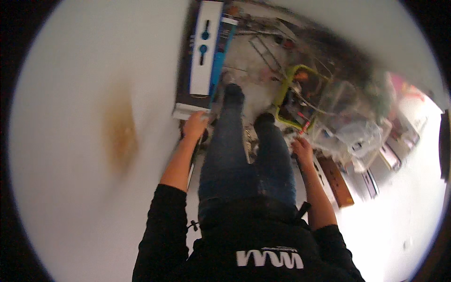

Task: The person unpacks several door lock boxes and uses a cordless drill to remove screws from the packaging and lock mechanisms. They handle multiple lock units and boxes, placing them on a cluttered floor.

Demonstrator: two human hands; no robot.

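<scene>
boxes [199,77] meet the blurred top edge; left hand [195,126] loosely bent beside them, right hand [302,149] curled, any hold unclear; cluttered floor [238,52], pale wall [66,117].

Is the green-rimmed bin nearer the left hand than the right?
No, the green-rimmed bin lies just beyond the right hand, while the left hand is across the legs from it.

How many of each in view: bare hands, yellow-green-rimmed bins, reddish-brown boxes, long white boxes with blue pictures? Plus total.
Bare hands: 2 (left hand, right hand)
Yellow-green-rimmed bin: 1
Reddish-brown box: 1
Long white box with blue pictures: 1
Total: 5
</scene>
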